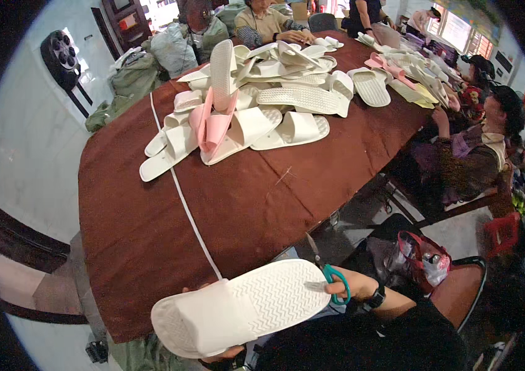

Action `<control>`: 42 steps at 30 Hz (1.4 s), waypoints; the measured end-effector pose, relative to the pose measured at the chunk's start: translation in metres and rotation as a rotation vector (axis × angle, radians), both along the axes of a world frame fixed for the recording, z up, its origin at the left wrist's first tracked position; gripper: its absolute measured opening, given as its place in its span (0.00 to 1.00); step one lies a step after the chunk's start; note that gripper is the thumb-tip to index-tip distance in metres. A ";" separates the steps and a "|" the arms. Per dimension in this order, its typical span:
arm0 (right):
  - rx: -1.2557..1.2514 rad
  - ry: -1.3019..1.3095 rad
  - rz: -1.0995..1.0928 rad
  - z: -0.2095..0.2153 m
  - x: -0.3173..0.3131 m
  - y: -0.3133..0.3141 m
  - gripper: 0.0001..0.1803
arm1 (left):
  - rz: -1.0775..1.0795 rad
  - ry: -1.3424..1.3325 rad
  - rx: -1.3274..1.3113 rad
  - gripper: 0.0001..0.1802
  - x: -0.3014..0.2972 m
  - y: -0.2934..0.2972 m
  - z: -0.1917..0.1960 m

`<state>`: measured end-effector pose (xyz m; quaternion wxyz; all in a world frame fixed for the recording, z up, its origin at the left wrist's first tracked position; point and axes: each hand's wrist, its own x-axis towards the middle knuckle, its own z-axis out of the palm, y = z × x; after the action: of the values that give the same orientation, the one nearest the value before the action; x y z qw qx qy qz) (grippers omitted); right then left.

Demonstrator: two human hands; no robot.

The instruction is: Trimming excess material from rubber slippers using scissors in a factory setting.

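Note:
A white slide slipper point(287, 294) with a zigzag-grooved footbed lies tilted across my lap, its wide strap at the left. My left hand point(230, 353) grips it from below around the strap; most of that hand is hidden under the slipper. At the heel end, my right hand point(361, 285) is closed on scissors point(337, 285) with teal handles. Their blades point up and away, and a finger or thumb of this hand touches the heel. Beyond, a heap of white slippers point(303, 98) covers the far part of the table, with a pink slipper point(216, 127) at its near side.
A brown cloth covers the table point(238, 210), crossed by a white cord point(182, 196). People sit and stand at its far and right sides. A second slipper heap point(423, 71) lies at the far right. A red-handled bag point(426, 260) rests on a chair at my right. Sacks point(173, 49) stand at the back left.

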<state>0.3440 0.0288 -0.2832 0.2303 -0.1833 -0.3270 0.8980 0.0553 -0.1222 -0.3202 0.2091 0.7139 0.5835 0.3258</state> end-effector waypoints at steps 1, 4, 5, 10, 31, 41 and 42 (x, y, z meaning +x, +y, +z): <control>0.003 -0.224 0.102 -0.006 0.012 -0.001 0.30 | -0.036 -0.064 -0.041 0.50 0.000 0.008 0.007; -0.084 -0.456 0.083 -0.003 0.017 -0.005 0.29 | -0.141 -0.246 -0.162 0.52 0.014 0.044 0.026; -0.132 -0.347 -0.045 -0.009 0.018 -0.008 0.29 | -0.180 -0.307 -0.198 0.53 0.015 0.062 0.034; 0.024 -0.329 -0.533 0.004 0.042 0.015 0.18 | -0.119 -0.253 -0.167 0.57 0.048 0.118 0.058; 1.125 -1.205 -0.824 0.013 0.035 0.388 0.33 | -0.120 0.209 -0.170 0.30 0.013 0.078 0.038; 1.310 -1.437 -0.850 -0.004 -0.021 0.365 0.29 | 0.100 0.055 -0.051 0.28 0.033 0.119 0.086; 1.304 -1.393 -0.817 -0.016 -0.010 0.367 0.31 | 0.038 0.104 -0.018 0.28 0.045 0.142 0.079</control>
<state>0.3345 0.3958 -0.2989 0.3316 -0.5984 -0.7231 0.0951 0.1006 0.0194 -0.2413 0.1786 0.7167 0.6100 0.2869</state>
